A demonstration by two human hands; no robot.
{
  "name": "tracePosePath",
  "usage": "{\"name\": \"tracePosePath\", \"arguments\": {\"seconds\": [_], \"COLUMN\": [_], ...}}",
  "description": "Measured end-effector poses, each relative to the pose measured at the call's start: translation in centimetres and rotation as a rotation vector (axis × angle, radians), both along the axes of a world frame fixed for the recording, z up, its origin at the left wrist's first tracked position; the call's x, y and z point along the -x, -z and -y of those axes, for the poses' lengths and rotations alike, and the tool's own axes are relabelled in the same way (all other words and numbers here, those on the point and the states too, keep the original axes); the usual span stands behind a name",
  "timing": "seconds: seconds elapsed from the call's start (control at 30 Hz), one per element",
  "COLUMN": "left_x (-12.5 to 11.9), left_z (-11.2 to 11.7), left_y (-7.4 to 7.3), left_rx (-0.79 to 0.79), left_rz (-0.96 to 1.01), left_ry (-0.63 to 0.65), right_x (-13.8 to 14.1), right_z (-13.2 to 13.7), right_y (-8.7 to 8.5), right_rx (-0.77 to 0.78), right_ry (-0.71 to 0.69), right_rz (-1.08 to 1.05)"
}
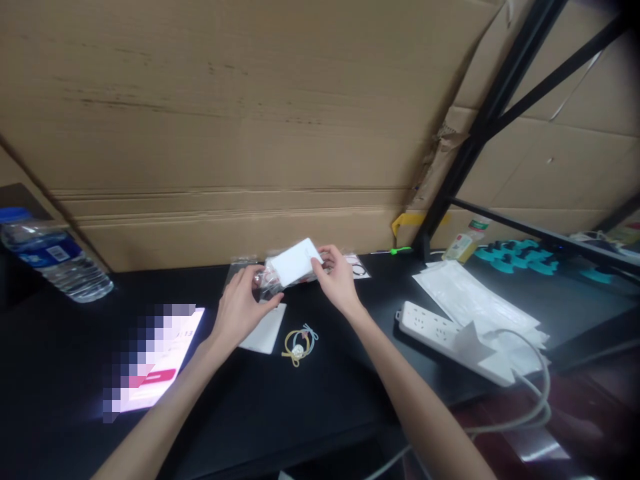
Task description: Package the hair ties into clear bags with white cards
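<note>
A white card [295, 263] is tilted above a pile of clear plastic packets [270, 283] at the back of the black table. My right hand [339, 279] pinches the card's right edge between thumb and fingers. On the other side, my left hand [241, 305] has its thumb spread from its fingers, and its fingertips touch the packets. Below that thumb, a second white card [266, 329] lies flat, partly covered by the hand. Two thin hair ties [296, 345], one yellow and one light blue, rest together in front of the packets.
To the left are a lit phone [167, 367] and a tilted water bottle [60, 257]. On the right lie a white power strip [435, 333] with cables, white plastic sheets [465, 293] and teal pieces [520, 257]. A cardboard wall [250, 133] closes off the back, beside a black metal frame [480, 127].
</note>
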State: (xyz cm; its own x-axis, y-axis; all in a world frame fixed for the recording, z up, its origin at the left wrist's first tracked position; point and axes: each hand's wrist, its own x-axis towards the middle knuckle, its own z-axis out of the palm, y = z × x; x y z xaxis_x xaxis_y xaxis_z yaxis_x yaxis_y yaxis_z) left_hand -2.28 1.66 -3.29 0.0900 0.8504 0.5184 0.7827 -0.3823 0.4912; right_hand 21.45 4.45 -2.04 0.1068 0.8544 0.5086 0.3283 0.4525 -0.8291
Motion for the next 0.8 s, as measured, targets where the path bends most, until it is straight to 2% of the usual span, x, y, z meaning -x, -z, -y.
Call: {"name": "tracePosePath", "arguments": {"seconds": [0.33, 0.47, 0.57, 0.8], "left_x": [0.1, -0.1, -0.3, -0.2], "left_z": [0.3, 0.5, 0.6, 0.7], "left_y": [-0.4, -0.5, -0.7, -0.8], "left_rx": [0.025, 0.038, 0.036, -0.002], "left_rz": [-0.073, -0.073, -0.082, -0.149], "left_ry": [-0.004, 0.012, 0.012, 0.031], "right_x": [-1.2, -0.9, -0.5, 0.6], "right_z": [-0.5, -0.6, -0.3, 0.7], "right_y": [0.0, 0.5, 0.7, 0.6], "right_rx": [0.14, 0.225, 0.262, 0.129], "right_ry": [-0.19, -0.232, -0.264, -0.287], "right_rz": [0.006, -0.054, -0.019, 0.15]}}
